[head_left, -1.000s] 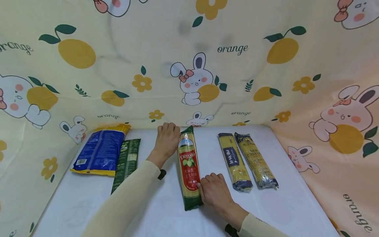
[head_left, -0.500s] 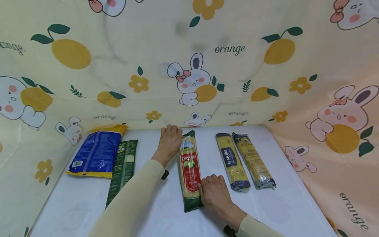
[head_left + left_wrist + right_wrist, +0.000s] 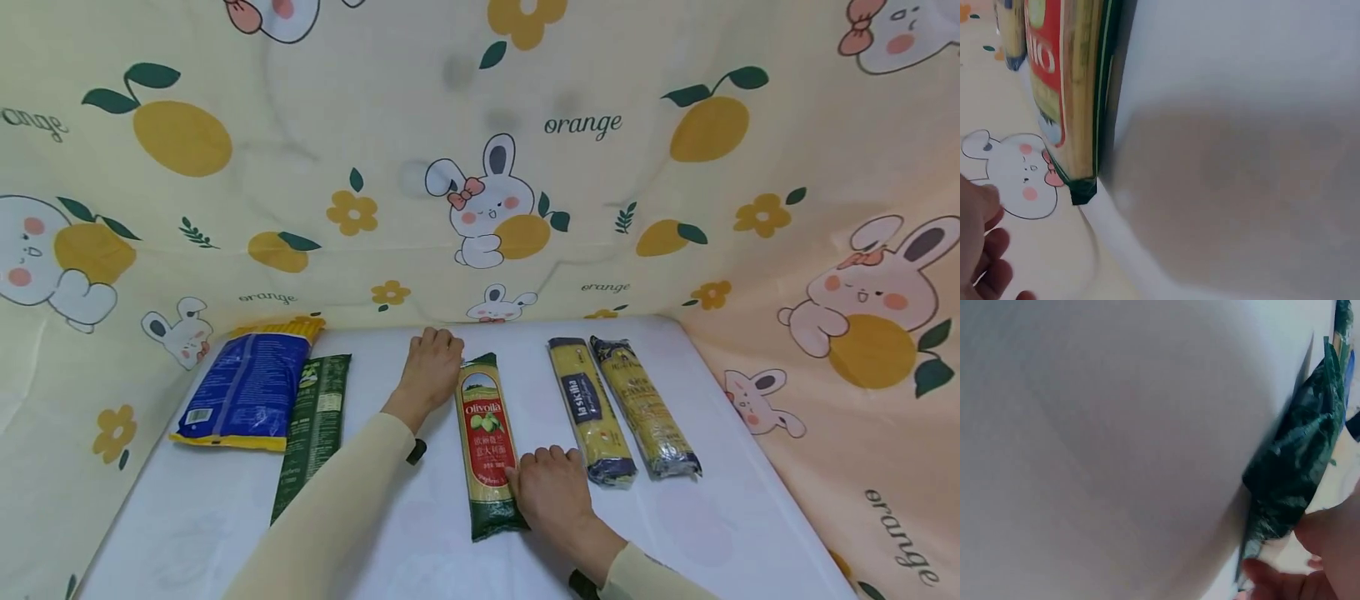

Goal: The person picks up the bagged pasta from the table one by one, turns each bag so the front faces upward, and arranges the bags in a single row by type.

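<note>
A spaghetti packet (image 3: 489,442) with a red Olivoila label and green ends lies on the white table, slightly tilted, in the middle of the head view. My left hand (image 3: 429,371) is beside its far end. In the left wrist view the loosely bent fingers (image 3: 997,275) stand apart from the packet's green tip (image 3: 1084,190), holding nothing. My right hand (image 3: 553,496) grips the near right edge of the packet, thumb on the label side. The right wrist view shows the crinkled green end (image 3: 1297,450) by the thumb; the grip is partly hidden.
Two yellow pasta packets (image 3: 592,408) (image 3: 647,408) lie to the right. On the left are a blue bag (image 3: 243,387) with yellow ends and a green packet (image 3: 315,425), partly behind the left sleeve. A patterned cloth (image 3: 390,167) rises behind the table (image 3: 420,533).
The spaghetti packet has slid nearer and a little right, its far end dropping below my left hand's fingers. My right hand has moved slightly right with it.
</note>
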{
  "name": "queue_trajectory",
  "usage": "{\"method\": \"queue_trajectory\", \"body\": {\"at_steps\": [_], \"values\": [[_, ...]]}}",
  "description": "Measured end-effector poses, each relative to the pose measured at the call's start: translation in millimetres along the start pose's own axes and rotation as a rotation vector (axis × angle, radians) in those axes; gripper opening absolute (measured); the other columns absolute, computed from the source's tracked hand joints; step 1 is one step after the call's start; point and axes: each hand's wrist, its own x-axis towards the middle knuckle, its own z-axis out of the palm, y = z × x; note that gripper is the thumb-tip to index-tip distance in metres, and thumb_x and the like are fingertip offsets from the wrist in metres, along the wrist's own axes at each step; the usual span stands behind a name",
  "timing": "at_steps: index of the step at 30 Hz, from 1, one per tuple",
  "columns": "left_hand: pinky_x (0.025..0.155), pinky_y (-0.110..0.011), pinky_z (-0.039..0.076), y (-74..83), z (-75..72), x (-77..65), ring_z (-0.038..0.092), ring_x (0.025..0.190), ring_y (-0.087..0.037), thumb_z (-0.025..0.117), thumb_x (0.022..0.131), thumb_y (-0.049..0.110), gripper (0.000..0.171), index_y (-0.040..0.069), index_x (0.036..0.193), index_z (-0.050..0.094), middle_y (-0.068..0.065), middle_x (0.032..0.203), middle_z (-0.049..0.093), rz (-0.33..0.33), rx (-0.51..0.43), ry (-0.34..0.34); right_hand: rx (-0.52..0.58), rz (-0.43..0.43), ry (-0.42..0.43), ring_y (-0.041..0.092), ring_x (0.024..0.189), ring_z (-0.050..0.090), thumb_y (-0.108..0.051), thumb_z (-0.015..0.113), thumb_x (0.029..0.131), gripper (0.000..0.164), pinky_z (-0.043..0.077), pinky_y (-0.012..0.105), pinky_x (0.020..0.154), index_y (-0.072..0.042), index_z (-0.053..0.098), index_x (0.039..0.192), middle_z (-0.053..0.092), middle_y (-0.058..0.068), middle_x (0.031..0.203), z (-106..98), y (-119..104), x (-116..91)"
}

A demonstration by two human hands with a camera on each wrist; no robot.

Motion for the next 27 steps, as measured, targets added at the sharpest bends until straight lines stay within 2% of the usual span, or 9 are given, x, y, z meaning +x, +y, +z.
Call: {"method": "queue_trajectory", "body": {"at_steps": [2, 4, 7, 9, 11, 15, 19, 23, 27], "values": [[0.102, -0.050, 0.050, 2.9, -1.7, -8.4, 0.054, 0.127, -0.033, 0.064, 0.107, 0.028, 0.031, 0.009, 0.132, 0.068, -0.012, 0.133, 0.065, 0.014, -0.024, -0.056, -0.014, 0.009, 0.005, 0.025, 0.077, 0.055, -0.050, 0.069, 0.099, 0.048, 0.045, 0.044, 0.073, -0.007, 0.062, 0.079, 0.055, 0.006, 0.072, -2, 0, -1], [0.105, -0.051, 0.050, 6.3, -3.3, -18.6, 0.054, 0.131, -0.032, 0.063, 0.107, 0.031, 0.035, 0.010, 0.136, 0.068, -0.012, 0.137, 0.065, 0.040, -0.065, -0.118, 0.006, -0.014, 0.015, 0.028, 0.088, 0.060, -0.053, 0.070, 0.098, 0.048, 0.050, 0.047, 0.083, -0.006, 0.066, 0.092, 0.062, 0.008, 0.086, -2, -2, -2], [0.111, -0.053, 0.048, 11.2, -4.8, -36.3, 0.052, 0.139, -0.032, 0.063, 0.106, 0.042, 0.048, 0.010, 0.143, 0.063, -0.012, 0.147, 0.060, 0.098, -0.151, -0.221, 0.055, -0.082, -0.028, 0.033, 0.119, 0.063, -0.058, 0.064, 0.100, 0.063, 0.050, 0.053, 0.105, -0.001, 0.067, 0.125, 0.069, 0.014, 0.123, -3, -9, -3], [0.115, -0.053, 0.045, 13.8, -5.5, -48.1, 0.048, 0.145, -0.032, 0.061, 0.106, 0.049, 0.060, 0.010, 0.151, 0.057, -0.013, 0.155, 0.054, 0.143, -0.186, -0.293, 0.083, -0.124, -0.098, 0.035, 0.140, 0.055, -0.062, 0.058, 0.102, 0.075, 0.043, 0.058, 0.116, -0.001, 0.058, 0.145, 0.060, 0.016, 0.148, -2, -13, -4], [0.118, -0.053, 0.043, 15.4, -5.8, -59.2, 0.044, 0.150, -0.033, 0.061, 0.103, 0.057, 0.073, 0.008, 0.156, 0.050, -0.014, 0.161, 0.047, 0.185, -0.207, -0.353, 0.093, -0.146, -0.164, 0.035, 0.151, 0.044, -0.064, 0.052, 0.103, 0.081, 0.037, 0.060, 0.120, -0.003, 0.050, 0.155, 0.049, 0.014, 0.161, -1, -16, -5], [0.122, -0.054, 0.037, 15.5, -4.0, -76.7, 0.034, 0.158, -0.034, 0.062, 0.098, 0.066, 0.093, 0.006, 0.163, 0.037, -0.016, 0.170, 0.034, 0.236, -0.217, -0.438, 0.093, -0.156, -0.220, 0.033, 0.157, 0.036, -0.064, 0.047, 0.105, 0.081, 0.032, 0.061, 0.123, -0.004, 0.045, 0.159, 0.042, 0.013, 0.167, 2, -19, -5], [0.125, -0.054, 0.034, 16.4, 0.9, -84.7, 0.026, 0.161, -0.033, 0.059, 0.098, 0.068, 0.099, 0.004, 0.166, 0.028, -0.017, 0.174, 0.024, 0.264, -0.208, -0.467, 0.110, -0.157, -0.243, 0.033, 0.158, 0.034, -0.063, 0.046, 0.106, 0.082, 0.028, 0.062, 0.125, -0.003, 0.042, 0.160, 0.039, 0.014, 0.169, 2, -17, -4], [0.125, -0.053, 0.033, 21.6, 5.7, -82.1, 0.024, 0.162, -0.032, 0.056, 0.099, 0.068, 0.098, 0.003, 0.166, 0.026, -0.017, 0.174, 0.023, 0.280, -0.187, -0.451, 0.125, -0.142, -0.255, 0.034, 0.159, 0.031, -0.063, 0.045, 0.106, 0.082, 0.025, 0.063, 0.126, -0.002, 0.041, 0.161, 0.037, 0.014, 0.169, 3, -12, -2], [0.126, -0.052, 0.032, 30.5, 10.6, -71.6, 0.024, 0.162, -0.030, 0.055, 0.099, 0.068, 0.097, 0.004, 0.166, 0.027, -0.017, 0.174, 0.024, 0.272, -0.169, -0.428, 0.127, -0.122, -0.248, 0.034, 0.159, 0.030, -0.061, 0.046, 0.107, 0.080, 0.023, 0.064, 0.126, -0.002, 0.041, 0.161, 0.036, 0.014, 0.170, 5, -1, 1]]}}
